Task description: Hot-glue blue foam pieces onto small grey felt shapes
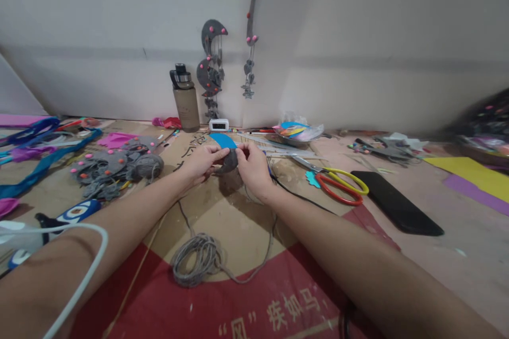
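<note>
My left hand (203, 161) and my right hand (252, 166) meet over the cardboard, both pinching a small grey felt piece (229, 161) between their fingertips. A blue felt crescent (222, 140) lies just behind them. A loose coil of grey cord (198, 258) rests on the cardboard between my forearms, and its strand runs up toward my right hand. A ball of grey yarn (147, 166) sits left of my left hand.
Scissors with yellow and red handles (338, 183) and a black phone (395, 202) lie to the right. A heap of grey felt shapes with pink dots (105, 167) is at left. A water bottle (185, 99), a small white clock (218, 125) and hanging felt mobiles (210, 69) stand by the wall.
</note>
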A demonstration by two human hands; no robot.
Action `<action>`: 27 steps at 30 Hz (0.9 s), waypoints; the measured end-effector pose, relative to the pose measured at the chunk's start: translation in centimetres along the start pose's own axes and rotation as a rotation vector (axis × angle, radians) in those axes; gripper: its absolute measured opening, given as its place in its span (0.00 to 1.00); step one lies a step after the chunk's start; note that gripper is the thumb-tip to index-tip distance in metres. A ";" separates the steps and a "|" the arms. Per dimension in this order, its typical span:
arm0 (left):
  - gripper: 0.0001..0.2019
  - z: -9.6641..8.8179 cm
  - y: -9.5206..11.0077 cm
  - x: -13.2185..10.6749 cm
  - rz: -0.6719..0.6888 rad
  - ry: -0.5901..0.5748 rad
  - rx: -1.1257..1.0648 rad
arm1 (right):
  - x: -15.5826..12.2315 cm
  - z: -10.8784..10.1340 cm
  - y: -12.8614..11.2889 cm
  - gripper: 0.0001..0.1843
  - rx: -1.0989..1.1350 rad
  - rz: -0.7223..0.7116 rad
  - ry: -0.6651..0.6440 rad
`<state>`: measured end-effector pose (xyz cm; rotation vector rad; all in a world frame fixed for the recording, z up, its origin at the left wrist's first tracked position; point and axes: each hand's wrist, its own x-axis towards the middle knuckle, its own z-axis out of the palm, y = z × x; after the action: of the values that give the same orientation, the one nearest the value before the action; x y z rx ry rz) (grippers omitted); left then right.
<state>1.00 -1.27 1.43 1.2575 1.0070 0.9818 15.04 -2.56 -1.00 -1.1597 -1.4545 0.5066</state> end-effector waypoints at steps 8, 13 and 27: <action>0.11 1.4 -0.3 -0.1 0.014 0.057 -0.213 | -0.2 -0.2 -0.4 0.08 0.013 -0.062 -0.019; 0.10 1.2 -0.8 0.0 0.106 0.061 -0.232 | -0.2 -0.3 -0.9 0.08 0.038 -0.039 -0.039; 0.12 0.8 -1.7 0.2 0.181 0.110 -0.247 | -0.3 -0.3 -0.7 0.09 0.042 -0.075 -0.024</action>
<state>1.87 -1.36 -0.23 1.1116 0.8355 1.2865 15.01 -3.24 -0.47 -1.0654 -1.4955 0.4978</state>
